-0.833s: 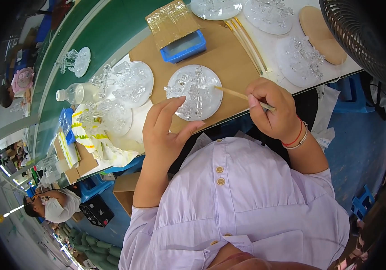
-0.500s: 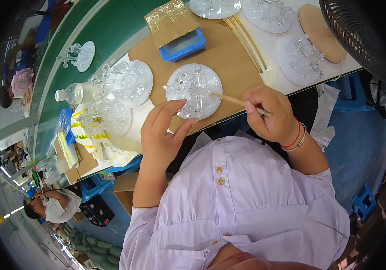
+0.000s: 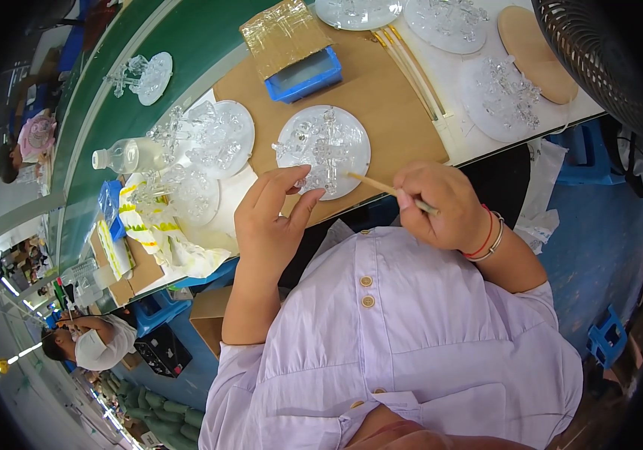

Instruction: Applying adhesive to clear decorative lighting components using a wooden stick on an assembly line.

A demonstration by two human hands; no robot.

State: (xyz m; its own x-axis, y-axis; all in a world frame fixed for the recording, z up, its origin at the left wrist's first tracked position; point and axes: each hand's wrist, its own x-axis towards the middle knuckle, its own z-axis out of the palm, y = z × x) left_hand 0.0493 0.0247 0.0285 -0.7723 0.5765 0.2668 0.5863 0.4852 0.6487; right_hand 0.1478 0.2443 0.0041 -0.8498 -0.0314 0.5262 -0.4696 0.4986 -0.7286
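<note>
On the brown cardboard sheet [image 3: 404, 139] at the near edge of the table, a white disc [image 3: 355, 142] bearing clear pieces lies between the hands, just to the near side of a blue tub [image 3: 303, 93]. The left hand [image 3: 267, 217] curves at the disc's near left edge, thumb and forefinger spread apart, though whether they touch it cannot be told. To the right, the right hand [image 3: 439, 205] pinches a thin brush [image 3: 379, 186] between thumb and fingers, its tip pointing left over the disc's near right part.

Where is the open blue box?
The blue box sits upper centre in the head view, on brown cardboard, just beyond the disc at the left hand.
</note>
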